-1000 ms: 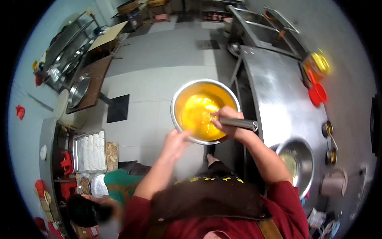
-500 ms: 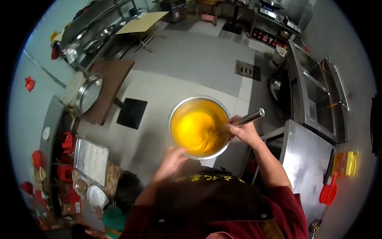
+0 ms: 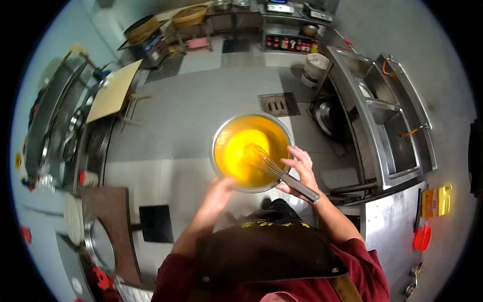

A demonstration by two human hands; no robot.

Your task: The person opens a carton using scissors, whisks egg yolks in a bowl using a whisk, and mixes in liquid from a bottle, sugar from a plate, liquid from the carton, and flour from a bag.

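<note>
A metal mixing bowl point(image 3: 220, 132) is held up in front of my body. Bright yellow liquid point(image 3: 241, 151) lies inside it. The wire whisk point(image 3: 297, 188) leans over the bowl's lower right rim, wires inward and handle pointing down to the right. My right hand point(image 3: 303, 168) is at the bowl's right side, its fingers against the rim. Across that hand, between thumb and fingers, lies the whisk handle; the fingers are not wrapped round it. At the lower left rim, my left hand point(image 3: 219, 194) touches the bowl; its fingers are blurred.
A metal sink point(image 3: 397, 136) and steel counter point(image 3: 392, 226) stand to my right, with a yellow jug point(image 3: 435, 200) and red scoop point(image 3: 422, 236) beside them. On the left are a brown table point(image 3: 110, 226) and a light board point(image 3: 115, 93). A floor drain point(image 3: 278, 104) lies ahead.
My view has turned to the right. The whisk handle has swung from pointing up right to down right. My right hand has loosened from the handle, its fingers now spread at the rim.
</note>
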